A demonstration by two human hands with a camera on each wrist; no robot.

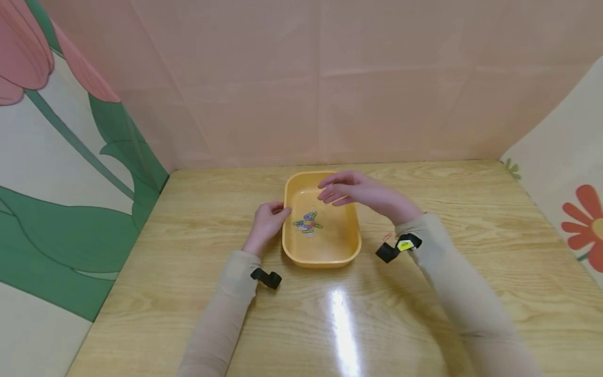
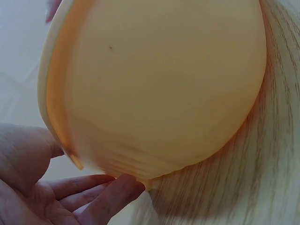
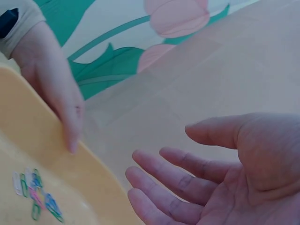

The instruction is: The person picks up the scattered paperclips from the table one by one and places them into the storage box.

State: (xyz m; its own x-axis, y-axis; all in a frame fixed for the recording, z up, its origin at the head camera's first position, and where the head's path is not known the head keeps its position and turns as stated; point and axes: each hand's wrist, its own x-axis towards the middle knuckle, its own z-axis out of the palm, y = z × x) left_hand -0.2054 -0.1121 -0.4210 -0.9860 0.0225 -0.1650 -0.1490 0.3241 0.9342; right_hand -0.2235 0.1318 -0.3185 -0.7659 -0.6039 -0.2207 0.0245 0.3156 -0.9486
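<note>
A yellow-orange plastic tray [image 1: 322, 254] stands on the wooden table, with several coloured paper clips [image 1: 308, 224] in a small heap on its floor, left of the middle. My left hand [image 1: 267, 225] grips the tray's left side, thumb over the rim and fingers against the outer wall. That hand's fingers [image 2: 105, 199] show below the tray wall in the left wrist view. Above the tray's far right corner hovers my right hand [image 1: 358, 192], its fingers relaxed and spread. Seen from the right wrist, its palm holds nothing.
A red paper clip [image 1: 387, 237] lies on the wooden table [image 1: 212, 209] right of the tray, beside the right wrist's black camera strap. Behind the table hangs a pink cloth [image 1: 264, 94]. Flower-printed panels [image 1: 70, 173] stand at the left and right sides.
</note>
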